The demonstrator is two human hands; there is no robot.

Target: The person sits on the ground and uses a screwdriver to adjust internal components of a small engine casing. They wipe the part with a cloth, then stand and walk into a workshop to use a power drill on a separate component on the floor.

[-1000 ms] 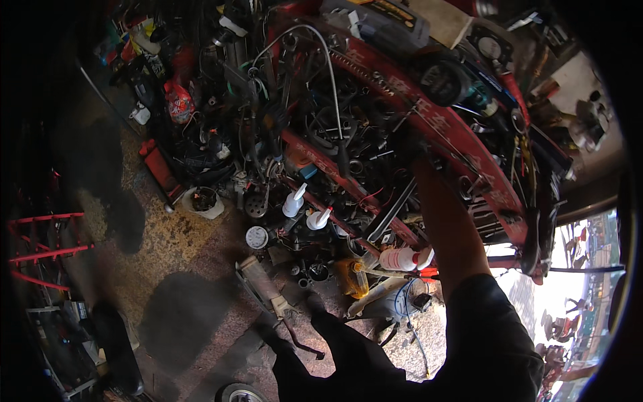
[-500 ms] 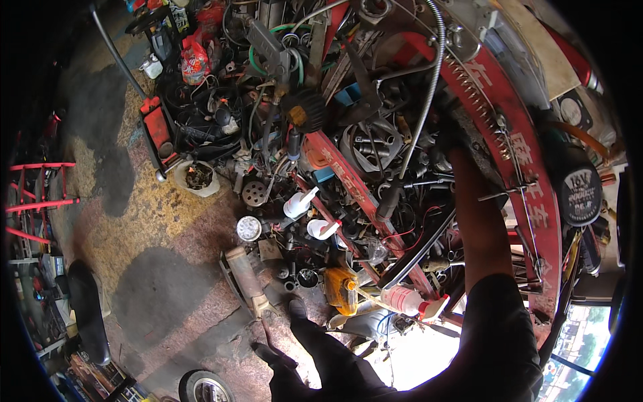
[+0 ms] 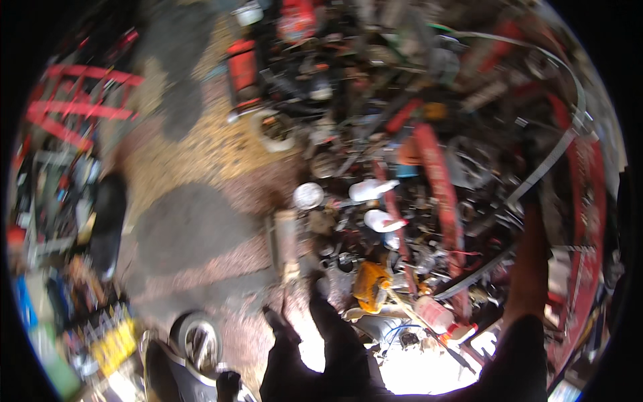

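My right arm [image 3: 529,268] stretches up from the lower right into a crowded rack of tools and parts. At its end my right hand [image 3: 533,161] is a dark, blurred shape among dark parts, and its fingers cannot be made out. A grey metal strip or tube [image 3: 546,167] crosses close by the wrist. Low in the picture, a dark shape that looks like my left hand [image 3: 228,384] shows beside a wheel [image 3: 198,340]. Its fingers are lost in shadow, and whether it holds anything is unclear.
Red beams [image 3: 439,191] frame the rack. Two white bottles [image 3: 370,190] [image 3: 383,221], a yellow jug [image 3: 370,287] and a pinkish spray bottle [image 3: 434,313] stand along it. A red floor jack [image 3: 242,72], a bucket [image 3: 273,130] and a red metal frame [image 3: 84,107] are farther off.
The view has swung left, so the rack has slid rightward and blurred. More of the left side shows, including the wheel and the dark hand-like shape. My right arm still reaches into the rack.
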